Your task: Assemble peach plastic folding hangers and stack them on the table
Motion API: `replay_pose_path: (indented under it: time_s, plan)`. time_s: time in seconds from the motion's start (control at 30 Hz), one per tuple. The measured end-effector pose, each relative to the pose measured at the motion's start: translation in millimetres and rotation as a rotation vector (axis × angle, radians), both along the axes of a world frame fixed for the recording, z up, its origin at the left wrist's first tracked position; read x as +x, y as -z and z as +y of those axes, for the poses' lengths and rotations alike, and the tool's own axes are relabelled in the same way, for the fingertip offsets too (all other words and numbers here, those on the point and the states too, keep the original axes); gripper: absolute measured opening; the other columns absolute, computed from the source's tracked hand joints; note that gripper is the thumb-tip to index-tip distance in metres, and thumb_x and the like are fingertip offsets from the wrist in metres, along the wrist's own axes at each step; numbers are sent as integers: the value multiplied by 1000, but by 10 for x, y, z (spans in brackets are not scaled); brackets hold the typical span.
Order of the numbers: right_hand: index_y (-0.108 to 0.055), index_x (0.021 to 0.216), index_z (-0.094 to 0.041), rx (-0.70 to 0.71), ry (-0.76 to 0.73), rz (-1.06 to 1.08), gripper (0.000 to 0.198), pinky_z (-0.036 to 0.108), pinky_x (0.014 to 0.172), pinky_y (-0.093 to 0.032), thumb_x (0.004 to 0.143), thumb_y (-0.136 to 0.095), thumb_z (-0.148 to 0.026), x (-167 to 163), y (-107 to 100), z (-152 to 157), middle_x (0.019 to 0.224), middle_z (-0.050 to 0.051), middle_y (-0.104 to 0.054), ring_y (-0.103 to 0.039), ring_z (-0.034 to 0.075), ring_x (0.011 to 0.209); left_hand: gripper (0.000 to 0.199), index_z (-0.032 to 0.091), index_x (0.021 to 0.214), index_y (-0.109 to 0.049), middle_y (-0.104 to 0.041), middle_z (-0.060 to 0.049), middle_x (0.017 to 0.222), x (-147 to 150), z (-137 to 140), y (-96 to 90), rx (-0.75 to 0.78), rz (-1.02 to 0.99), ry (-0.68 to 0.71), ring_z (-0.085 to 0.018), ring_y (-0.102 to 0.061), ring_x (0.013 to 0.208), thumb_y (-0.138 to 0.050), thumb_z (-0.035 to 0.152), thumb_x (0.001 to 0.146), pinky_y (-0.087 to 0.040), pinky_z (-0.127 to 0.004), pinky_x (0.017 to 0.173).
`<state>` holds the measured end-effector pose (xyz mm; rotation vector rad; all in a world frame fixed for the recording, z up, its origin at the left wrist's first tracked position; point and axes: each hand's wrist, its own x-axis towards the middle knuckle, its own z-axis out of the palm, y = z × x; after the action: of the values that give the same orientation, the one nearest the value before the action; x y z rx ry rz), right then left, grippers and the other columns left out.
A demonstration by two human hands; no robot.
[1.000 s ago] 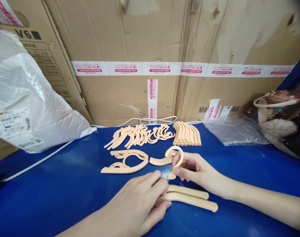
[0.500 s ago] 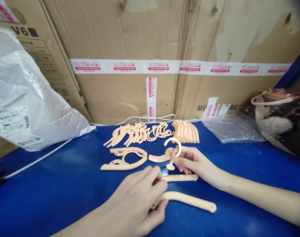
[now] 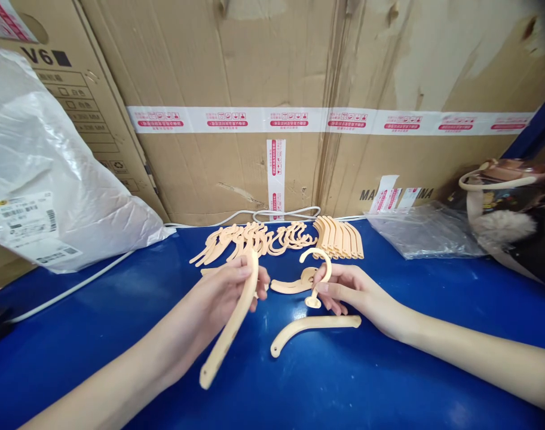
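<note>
Raised over the table, my left hand [image 3: 230, 283] is closed around a curved cream hanger arm [image 3: 230, 334], whose holed end slants down toward me. My right hand [image 3: 344, 286] pinches a cream hanger hook [image 3: 325, 263] upright, its flat round base at the bottom. On the table below lies another hanger arm [image 3: 312, 325], just under my right hand. A joined hanger piece [image 3: 290, 286] lies behind, partly hidden by my right fingers. My left hand covers most of the folded hanger parts behind it.
Loose hanger pieces [image 3: 227, 239], hooks [image 3: 294, 235] and a row of stacked hanger arms [image 3: 339, 237] lie at the back of the blue table [image 3: 389, 382]. A white plastic parcel [image 3: 66, 179] stands left, a clear bag [image 3: 427, 233] right. Cardboard boxes [image 3: 236, 173] wall the rear.
My left hand has lifted a hanger arm off the table and moved left and away from me, turning the arm steeply. My right hand still holds the hook in nearly the same place.
</note>
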<state>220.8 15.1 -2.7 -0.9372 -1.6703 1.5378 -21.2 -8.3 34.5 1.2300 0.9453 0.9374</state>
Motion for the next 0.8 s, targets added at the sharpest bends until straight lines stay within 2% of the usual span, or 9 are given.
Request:
replay_pose_path:
  time_s: [0.03,0.1,0.17,0.23,0.33,0.47,0.6,0.67,0.8]
  plan:
    - [-56,82,-17,0,-2,1,27,19,47,-32,85,-63,-43,2,1,0,65,-4,-54,-45,7,53,22,19,80,-50,-54,0,76,11,1,24,-10,28,30,-10,-51,58,-47,39,88,-47,-23,56]
    - [-56,82,-17,1,-3,4,26,20,48,-32,85,-63,-43,6,4,2,67,-3,-55,-45,7,54,30,22,76,-41,-44,5,62,42,-23,87,46,159,109,-8,-38,41,-40,49,87,-35,-22,40]
    - [-57,82,-17,5,-7,4,26,20,48,-32,85,-63,-43,8,9,6,68,-3,-55,-45,7,54,33,22,80,-42,-41,6,60,79,-87,146,249,444,107,-10,-36,44,-36,53,90,-31,-22,44]
    - [-57,82,-17,11,-12,1,26,20,48,-32,85,-63,-42,8,13,8,69,-3,-55,-45,7,55,30,22,79,-45,-46,4,62,115,-171,185,488,804,67,-13,-43,51,-45,50,89,-31,-24,50]
    - [-57,83,-17,20,-15,1,26,20,48,-32,85,-62,-42,10,16,8,68,-3,-54,-45,7,54,26,21,71,-43,-52,3,66,160,-262,220,654,1077,100,-16,-50,58,-54,40,86,-29,-25,54]
    - [-56,80,-17,56,-17,25,26,20,49,-33,88,-58,-41,12,11,7,66,-3,-54,-45,7,54,22,21,69,-41,-53,3,65,198,-280,242,663,1107,163,-15,-51,57,-48,31,88,-27,-25,52]
    - [-57,79,-16,57,-11,54,24,20,49,-38,87,-60,-39,7,8,9,66,-2,-56,-50,8,56,28,22,71,-43,-54,4,66,203,-292,225,618,1057,193,-15,-52,56,-48,42,90,-29,-25,51]
    - [-59,79,-15,39,-6,83,23,21,51,-43,86,-61,-37,7,7,10,68,-1,-59,-53,9,57,30,22,74,-44,-56,3,68,194,-305,217,637,1026,159,-16,-53,58,-42,45,93,-33,-26,54]
    - [-60,77,-14,-30,-4,154,21,23,54,-51,83,-66,-33,8,-14,12,71,0,-60,-56,9,56,24,22,91,-49,-62,-2,83,170,-303,230,738,999,72,-19,-59,71,-29,33,98,-41,-30,63]
